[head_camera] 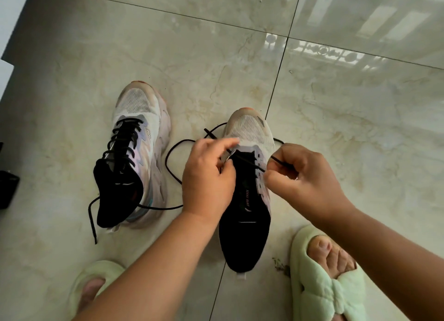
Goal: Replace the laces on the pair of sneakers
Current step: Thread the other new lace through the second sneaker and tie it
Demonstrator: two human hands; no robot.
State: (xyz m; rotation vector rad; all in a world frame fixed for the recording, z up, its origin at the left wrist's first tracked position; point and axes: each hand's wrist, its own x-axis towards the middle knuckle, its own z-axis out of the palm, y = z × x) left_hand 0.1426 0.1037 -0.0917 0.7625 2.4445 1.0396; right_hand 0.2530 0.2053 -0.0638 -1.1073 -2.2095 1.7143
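Two white mesh sneakers with black tongues stand on the tiled floor, toes pointing away from me. The left sneaker is laced with a black lace, its loose ends trailing on the floor. The right sneaker has a black lace through its lowest eyelets only, looping out to the left. My left hand grips the left eyelet edge of the right sneaker. My right hand pinches the lace end at the shoe's right eyelet row.
My feet in pale green slippers rest at the bottom left and bottom right. A dark object lies at the left edge. A small scrap of debris lies on the glossy marble floor.
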